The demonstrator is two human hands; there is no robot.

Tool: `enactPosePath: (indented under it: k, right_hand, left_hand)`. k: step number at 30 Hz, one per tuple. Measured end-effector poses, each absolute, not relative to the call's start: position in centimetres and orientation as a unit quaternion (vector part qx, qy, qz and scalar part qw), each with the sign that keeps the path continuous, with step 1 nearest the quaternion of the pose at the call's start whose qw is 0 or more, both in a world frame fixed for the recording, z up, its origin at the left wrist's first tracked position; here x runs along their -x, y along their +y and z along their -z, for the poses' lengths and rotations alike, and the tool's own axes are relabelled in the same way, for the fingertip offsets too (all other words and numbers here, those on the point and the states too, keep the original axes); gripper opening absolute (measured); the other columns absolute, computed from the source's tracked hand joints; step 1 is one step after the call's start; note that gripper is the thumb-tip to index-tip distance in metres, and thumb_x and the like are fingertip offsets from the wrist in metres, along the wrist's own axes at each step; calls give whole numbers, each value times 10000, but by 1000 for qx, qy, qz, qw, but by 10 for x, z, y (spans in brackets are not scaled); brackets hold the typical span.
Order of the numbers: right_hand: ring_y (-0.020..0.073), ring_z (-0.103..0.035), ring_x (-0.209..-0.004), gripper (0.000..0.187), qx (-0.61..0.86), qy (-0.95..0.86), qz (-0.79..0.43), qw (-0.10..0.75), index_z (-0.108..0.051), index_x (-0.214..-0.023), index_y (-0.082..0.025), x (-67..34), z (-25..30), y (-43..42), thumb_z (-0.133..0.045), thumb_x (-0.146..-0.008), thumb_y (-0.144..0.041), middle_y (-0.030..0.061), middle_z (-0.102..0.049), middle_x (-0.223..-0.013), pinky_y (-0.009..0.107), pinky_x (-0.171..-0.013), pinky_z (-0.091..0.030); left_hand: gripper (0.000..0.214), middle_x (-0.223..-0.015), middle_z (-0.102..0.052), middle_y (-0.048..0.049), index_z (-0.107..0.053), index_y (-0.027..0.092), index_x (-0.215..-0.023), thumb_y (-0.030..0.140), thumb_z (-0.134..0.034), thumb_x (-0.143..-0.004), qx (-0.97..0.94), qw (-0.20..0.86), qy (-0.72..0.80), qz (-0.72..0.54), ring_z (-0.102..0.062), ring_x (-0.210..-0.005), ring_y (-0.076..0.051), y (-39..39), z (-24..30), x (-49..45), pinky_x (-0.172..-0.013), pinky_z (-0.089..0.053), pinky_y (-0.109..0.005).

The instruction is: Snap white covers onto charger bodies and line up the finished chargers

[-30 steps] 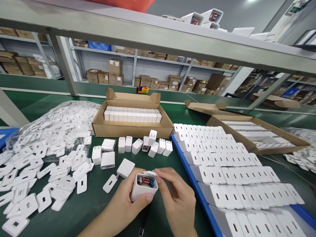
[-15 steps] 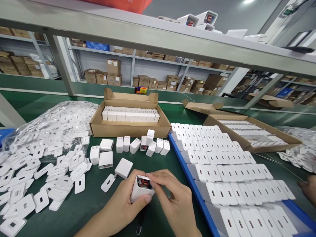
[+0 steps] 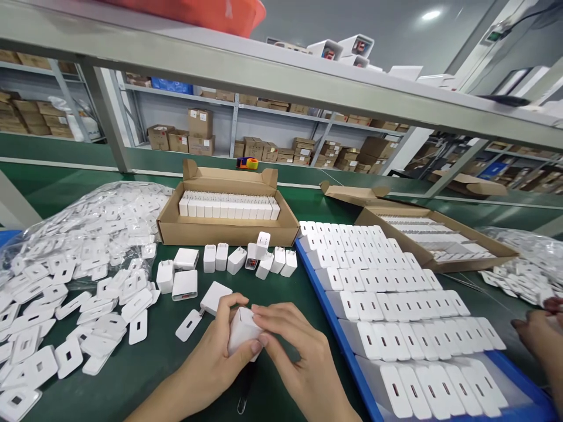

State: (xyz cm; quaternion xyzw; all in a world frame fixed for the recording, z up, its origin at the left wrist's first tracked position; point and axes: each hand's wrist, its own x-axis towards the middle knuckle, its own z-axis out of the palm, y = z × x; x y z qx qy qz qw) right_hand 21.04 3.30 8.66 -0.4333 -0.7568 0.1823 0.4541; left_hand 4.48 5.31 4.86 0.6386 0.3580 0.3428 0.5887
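A white charger housing (image 3: 241,329) is held over the green table between my two hands. My left hand (image 3: 211,360) wraps round it, thumb in front and fingers behind. The fingertips and thumb of my right hand (image 3: 301,349) pinch its right side. Its open end with the circuit parts does not show now; a smooth white face points up. Just behind my left hand lie another white charger (image 3: 215,297) and a flat white end cover (image 3: 189,324). A dark slim tool (image 3: 242,401) lies below my hands, partly hidden by them.
Loose end covers (image 3: 101,331) and a plastic bag (image 3: 109,217) of them spread at left. Several chargers stand before a cardboard box (image 3: 224,231). At right is a blue tray (image 3: 334,337) with rows of chargers. Another person's hand (image 3: 539,334) is at the right edge.
The charger housing has been turned, so its open end with the red and dark parts no longer shows. Another person's hand at the right has come further into view. The camera view has shifted slightly.
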Motion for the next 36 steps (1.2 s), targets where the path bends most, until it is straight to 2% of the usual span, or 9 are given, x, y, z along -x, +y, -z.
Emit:
enactPosePath:
  k: [4, 8, 12, 18, 23, 29, 36]
  right_hand:
    - [200, -640, -982, 239, 442, -731, -240, 462, -721, -1043, -286, -212, -85, 30, -576, -898, -162, 38, -717, -1073, 351, -808, -576]
    - [200, -668, -931, 151, 470, -649, -363, 475, -719, -911, -229, -210, -84, 29, -569, -901, -247, 62, -704, -1010, 309, -776, -565]
    - [190, -666, -886, 176, 472, -617, -419, 471, -715, -988, -213, -211, -83, 31, -606, -872, -288, 63, -683, -972, 272, -733, -558]
    - [173, -675, -759, 231, 496, -644, -308, 493, -767, -944, -224, -213, -80, 28, -545, -923, -283, 55, -715, -832, 243, -626, -538]
    - [167, -684, -759, 212, 461, -681, -190, 536, -756, -972, -250, -209, -77, 25, -577, -895, -166, 35, -747, -871, 252, -629, -557]
    - [152, -682, -735, 241, 451, -692, -159, 541, -746, -987, -256, -207, -77, 31, -577, -885, -118, 15, -750, -868, 242, -604, -558]
    - [182, -695, -784, 242, 429, -712, -169, 529, -750, -992, -262, -209, -82, 33, -582, -881, -126, 34, -755, -930, 299, -655, -579]
  left_hand:
    - [292, -1021, -506, -41, -265, 268, -1175, 388, -424, -962, -684, 528, 357, -355, -540, -836, -201, 52, -38, -41, -708, -404, -310]
    - [294, -1086, -488, -77, -277, 252, -1186, 383, -416, -961, -710, 490, 368, -346, -545, -864, -221, 51, -28, -40, -690, -393, -319]
    - [323, -1122, -468, -93, -271, 249, -1202, 407, -413, -959, -716, 485, 378, -330, -536, -876, -228, 51, -27, -40, -720, -403, -337]
    - [341, -1040, -500, -71, -292, 246, -1181, 363, -467, -913, -693, 516, 368, -345, -525, -874, -231, 45, -31, -47, -752, -400, -347]
    - [472, -1005, -532, -56, -213, 250, -1229, 396, -509, -892, -629, 569, 360, -387, -532, -833, -216, 41, -35, -52, -735, -393, -333]
    - [488, -1000, -547, -44, -199, 262, -1239, 407, -512, -894, -629, 578, 352, -383, -541, -797, -201, 43, -40, -49, -721, -396, -320]
    - [452, -989, -548, -34, -224, 277, -1232, 417, -507, -908, -637, 574, 346, -380, -540, -794, -197, 45, -40, -46, -708, -398, -307]
